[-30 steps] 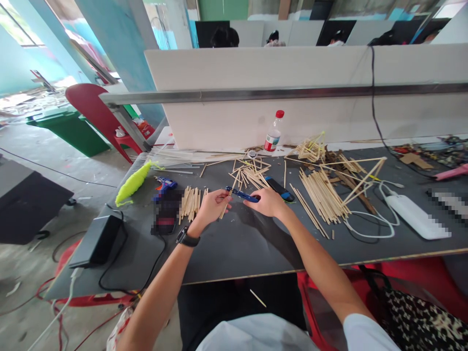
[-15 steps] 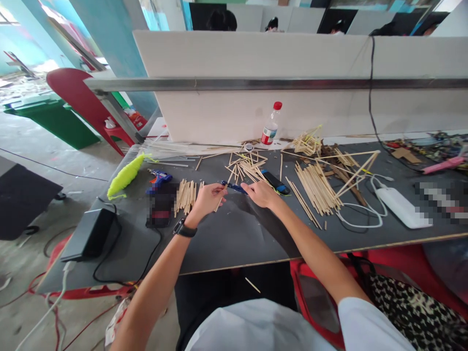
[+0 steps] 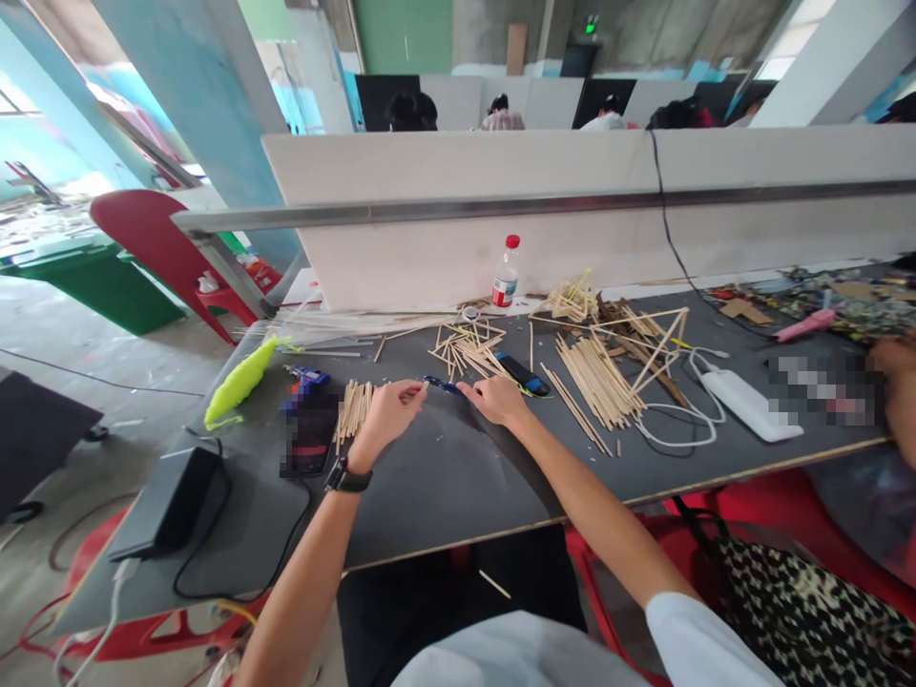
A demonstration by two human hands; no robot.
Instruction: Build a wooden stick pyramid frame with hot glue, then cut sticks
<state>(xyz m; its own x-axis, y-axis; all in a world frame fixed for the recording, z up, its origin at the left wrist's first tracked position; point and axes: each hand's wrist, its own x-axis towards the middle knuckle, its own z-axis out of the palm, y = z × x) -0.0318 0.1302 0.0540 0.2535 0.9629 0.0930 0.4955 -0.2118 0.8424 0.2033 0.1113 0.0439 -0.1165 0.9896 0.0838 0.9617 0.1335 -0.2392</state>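
My right hand (image 3: 496, 397) is closed around the handles of dark blue pliers (image 3: 445, 386), whose jaws point left. My left hand (image 3: 393, 412), with a dark watch on its wrist, pinches a thin wooden stick (image 3: 425, 383) at the jaws. Only a small pale end of that stick shows; the rest is hidden. Left of my left hand lies a row of short wooden sticks (image 3: 352, 412). Beyond my hands are a loose pile of sticks (image 3: 468, 345) and a black-and-blue tool (image 3: 522, 372).
On the grey table (image 3: 444, 487) stand a bottle (image 3: 506, 275) and a bundle of longer sticks (image 3: 597, 377). A glue gun (image 3: 309, 380), yellow-green pouch (image 3: 241, 382), black box (image 3: 168, 501) and white power bank (image 3: 751, 405) lie around. Another person's hand (image 3: 898, 367) is at the far right.
The view has tilted up and shifted right. The stick in my left hand, seen at length before, now barely shows. Another person's hand has appeared at the right.
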